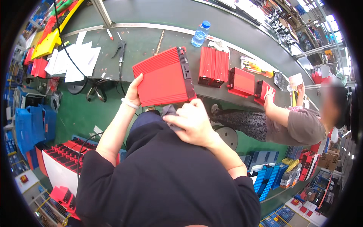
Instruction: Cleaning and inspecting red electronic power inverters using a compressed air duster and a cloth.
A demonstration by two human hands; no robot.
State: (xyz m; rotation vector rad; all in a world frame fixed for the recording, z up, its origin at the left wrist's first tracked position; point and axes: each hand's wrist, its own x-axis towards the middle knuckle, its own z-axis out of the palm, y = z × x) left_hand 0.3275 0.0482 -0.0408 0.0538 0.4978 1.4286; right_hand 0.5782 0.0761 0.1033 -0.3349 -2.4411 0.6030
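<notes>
A red metal power inverter [160,81] with a ribbed edge and a black socket panel is held up in front of me, tilted. My left hand [135,90] grips its left side, the thumb lying on the red face. My right hand [193,122] is closed round a grey cloth [170,114] just below the inverter's lower right corner. One fingertip of it is close to that corner; whether it touches, I cannot tell. The fingers behind the inverter are hidden.
On the bench [141,38] lie an air blow gun [120,51], white papers [81,60] and a water bottle [200,34]. More red inverters [214,67] stand to the right, where a co-worker [298,123] touches one. Racks of red units [72,151] stand at lower left.
</notes>
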